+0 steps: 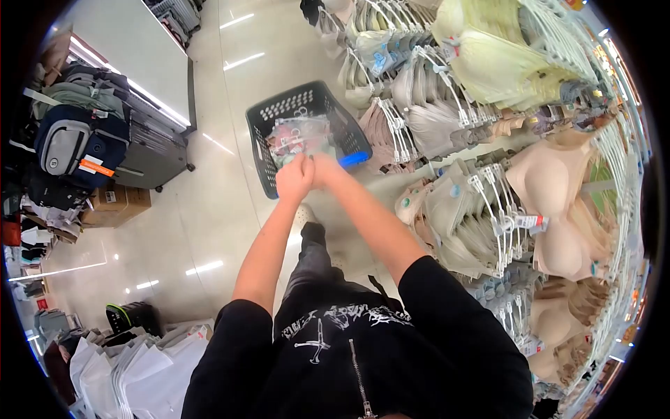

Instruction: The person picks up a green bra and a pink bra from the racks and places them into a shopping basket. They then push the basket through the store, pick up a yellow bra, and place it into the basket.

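Observation:
In front of me is a dark grey shopping basket (259, 150) with perforated walls, tilted so that I look down into it. Clear plastic packages (296, 133) with hangers and some reddish and greenish items lie inside. A blue handle (354, 159) sticks out beyond my right hand (325, 171), whose fingers are closed around it. Close against that hand, my left hand (296, 176) is curled into a fist at the same near side of the basket. The part of the handle under my hands is hidden.
Racks of bras on white hangers (481, 77) line the right side. To the left stand backpacks (80, 143), a grey suitcase (157, 157) and a cardboard box (115, 202). White bags or sheets (143, 370) are at lower left. Shiny tile floor (230, 202) runs between.

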{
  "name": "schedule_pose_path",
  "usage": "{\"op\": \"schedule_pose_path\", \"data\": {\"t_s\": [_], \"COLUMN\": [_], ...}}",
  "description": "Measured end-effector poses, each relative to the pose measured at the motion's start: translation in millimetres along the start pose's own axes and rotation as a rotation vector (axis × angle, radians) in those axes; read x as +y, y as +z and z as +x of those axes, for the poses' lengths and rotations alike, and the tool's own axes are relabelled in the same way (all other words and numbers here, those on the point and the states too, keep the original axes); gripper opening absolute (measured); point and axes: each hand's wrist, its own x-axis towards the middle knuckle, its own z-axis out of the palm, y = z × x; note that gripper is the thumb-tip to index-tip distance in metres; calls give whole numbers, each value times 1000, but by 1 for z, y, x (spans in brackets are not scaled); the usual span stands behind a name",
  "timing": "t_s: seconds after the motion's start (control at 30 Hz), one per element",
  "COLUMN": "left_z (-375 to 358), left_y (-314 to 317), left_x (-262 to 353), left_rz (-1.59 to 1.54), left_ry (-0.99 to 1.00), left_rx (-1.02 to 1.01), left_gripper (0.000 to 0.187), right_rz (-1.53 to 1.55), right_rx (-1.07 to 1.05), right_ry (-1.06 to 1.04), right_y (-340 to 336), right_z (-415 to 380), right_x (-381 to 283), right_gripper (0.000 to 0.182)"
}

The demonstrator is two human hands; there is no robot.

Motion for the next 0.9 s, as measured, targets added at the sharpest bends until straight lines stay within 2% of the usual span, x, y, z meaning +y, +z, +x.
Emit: {"op": "schedule_pose_path", "data": {"t_s": [0.37, 0.57, 0.67, 0.73, 0.83, 0.9], "left_z": [126, 207, 254, 274, 321, 345], "left_y": [-8, -15, -14, -15, -15, -17], "left_x": [-47, -72, -92, -102, -120, -127], "left_rz": [53, 47, 106, 125, 119, 122], "left_ry": [-13, 6, 31, 33, 15, -10], "left_rx": [0, 56, 98, 88, 83, 94], "left_gripper": [32, 28, 30, 31, 32, 33], "right_rz": [-76, -13, -172, -134, -140, -153], "right_rx": [-126, -102, -133, 31, -96, -70], "right_ry": [-29, 76, -81, -142, -61, -85], "right_y": [-55, -86, -78, -66, -93, -110], "right_z": [124, 200, 256, 291, 330, 351], "right_x": [9, 17, 39, 53, 50, 47], "right_gripper": [28, 25, 28, 28, 32, 35]}}
